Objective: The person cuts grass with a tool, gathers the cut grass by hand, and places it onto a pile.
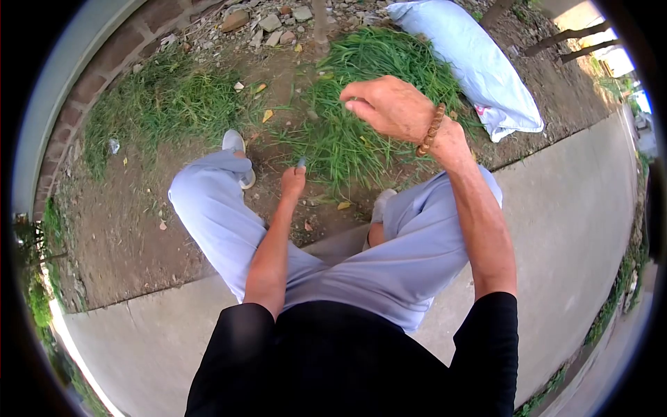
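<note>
My left hand [293,183] is closed low between my knees, with the blue-grey tip of a small tool [301,162] sticking out past the thumb. Most of that tool is hidden in the fist. Higher up and to the right, my right hand [392,108] hovers over a heap of cut green grass [340,142]. Its fingers are loosely bent, with a narrow gap between thumb and forefinger, and nothing shows in it. A brown beaded bracelet [432,130] circles that wrist.
A stuffed pale-blue sack [479,66] lies beyond the heap at right. More grass [177,97] covers the soil at left, below a curved brick edging [87,87]. Stones [271,24] and a thin trunk [319,21] are at the back. Concrete paving [556,208] runs beneath me.
</note>
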`<state>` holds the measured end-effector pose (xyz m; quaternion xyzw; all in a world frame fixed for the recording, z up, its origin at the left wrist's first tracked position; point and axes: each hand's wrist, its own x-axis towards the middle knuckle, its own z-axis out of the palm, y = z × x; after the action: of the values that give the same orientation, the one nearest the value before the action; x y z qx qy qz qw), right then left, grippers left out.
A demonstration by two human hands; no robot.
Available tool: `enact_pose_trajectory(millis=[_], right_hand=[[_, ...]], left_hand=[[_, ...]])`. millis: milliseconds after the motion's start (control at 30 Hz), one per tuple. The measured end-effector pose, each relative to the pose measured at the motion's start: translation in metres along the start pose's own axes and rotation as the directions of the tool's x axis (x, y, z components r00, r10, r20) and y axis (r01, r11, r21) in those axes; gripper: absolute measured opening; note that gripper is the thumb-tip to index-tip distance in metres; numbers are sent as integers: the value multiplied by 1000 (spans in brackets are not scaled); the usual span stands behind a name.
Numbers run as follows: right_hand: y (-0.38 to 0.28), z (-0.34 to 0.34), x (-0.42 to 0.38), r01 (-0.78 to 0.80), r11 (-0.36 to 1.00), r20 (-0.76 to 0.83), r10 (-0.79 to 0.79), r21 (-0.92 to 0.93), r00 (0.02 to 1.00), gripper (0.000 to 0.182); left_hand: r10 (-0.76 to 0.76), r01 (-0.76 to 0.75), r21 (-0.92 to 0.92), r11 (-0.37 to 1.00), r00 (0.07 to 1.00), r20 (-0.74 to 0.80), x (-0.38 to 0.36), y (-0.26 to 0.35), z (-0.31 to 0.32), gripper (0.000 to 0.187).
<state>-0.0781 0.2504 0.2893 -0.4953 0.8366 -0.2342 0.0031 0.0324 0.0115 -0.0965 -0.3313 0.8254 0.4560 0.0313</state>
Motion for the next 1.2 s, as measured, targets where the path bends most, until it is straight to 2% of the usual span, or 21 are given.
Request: enact_pose_trajectory(millis=[67, 200, 267, 300, 367, 467, 533, 567, 600, 667, 700, 733, 767, 833, 867, 933, 967, 1100, 1167, 1200], right_hand=[[-1, -1, 0, -5, 1000, 11, 5, -12, 1000, 18], [0, 1, 2, -10, 999, 27, 11, -30, 1000, 19], [-2, -1, 1, 0, 999, 23, 1, -34, 1000, 19], [-3, -2, 1, 10, 999, 20, -9, -39, 1000, 19], [-4, -1, 1, 0, 999, 31, 1, -33, 1000, 19], [-4, 0, 2, 2, 999, 44, 0, -38, 999, 19], [-5, 1, 3, 14, 999, 45, -12, -47, 999, 19], [-5, 1, 3, 12, 999, 52, -10, -40, 999, 20], [-5, 0, 3, 10, 999, 59, -8, -32, 998, 20], [0, 6, 3, 27, 999, 18, -26, -17, 999, 18], [0, 6, 3, 41, 999, -26, -41, -2, 999, 18], [-1, 5, 2, 39, 999, -28, -39, 0, 999, 18], [-1, 4, 2, 25, 1000, -18, -24, 6, 1000, 18], [-2, 4, 3, 18, 1000, -7, -18, 13, 1000, 18], [-1, 5, 4, 31, 1000, -19, -31, 3, 999, 17], [-1, 5, 2, 37, 999, -32, -37, -5, 999, 17], [-2, 3, 2, 35, 999, -24, -35, -6, 999, 17], [-2, 5, 1, 49, 999, -19, -49, 4, 999, 17], [-2, 5, 2, 57, 998, -25, -57, 3, 998, 17], [-3, 5, 3, 63, 998, -31, -63, -3, 998, 17]], left_hand=[[-14, 8, -88, 996, 997, -75, 8, 8, -6, 45], [-52, 27, -148, 989, 984, -173, 10, 25, -22, 45], [-23, -48, -283, 958, 969, -245, 9, 41, -26, 40], [-24, -47, -280, 959, 969, -244, 7, 49, -29, 40], [140, -228, -487, 843, 968, -210, 4, 62, -31, 29], [192, -230, -509, 830, 973, -127, -1, 65, -18, 27], [241, -247, -491, 835, 967, -77, 7, 38, -4, 29], [154, -140, -304, 942, 988, 22, 7, 24, 0, 33], [45, -36, -92, 995, 994, 101, 0, 20, -1, 39], [85, -82, -56, 995, 995, 61, -8, 15, -4, 43], [87, -88, -80, 993, 996, -10, -6, 16, -4, 43], [87, -94, -101, 990, 993, -80, -6, 15, -4, 43], [84, -92, -97, 991, 993, -79, -4, 13, -6, 43], [125, -139, -30, 990, 950, -285, 5, 15, -16, 41], [127, -141, -30, 990, 949, -289, 13, 19, -20, 41], [-14, -66, -249, 966, 951, -308, 17, 31, -27, 39], [-9, -85, -328, 941, 961, -275, 13, 40, -31, 39], [75, -141, -404, 904, 982, -176, -4, 68, -40, 36], [115, -122, -490, 863, 992, -43, -15, 67, -33, 33], [28, 36, -506, 862, 993, 119, -22, 64, -31, 31]])
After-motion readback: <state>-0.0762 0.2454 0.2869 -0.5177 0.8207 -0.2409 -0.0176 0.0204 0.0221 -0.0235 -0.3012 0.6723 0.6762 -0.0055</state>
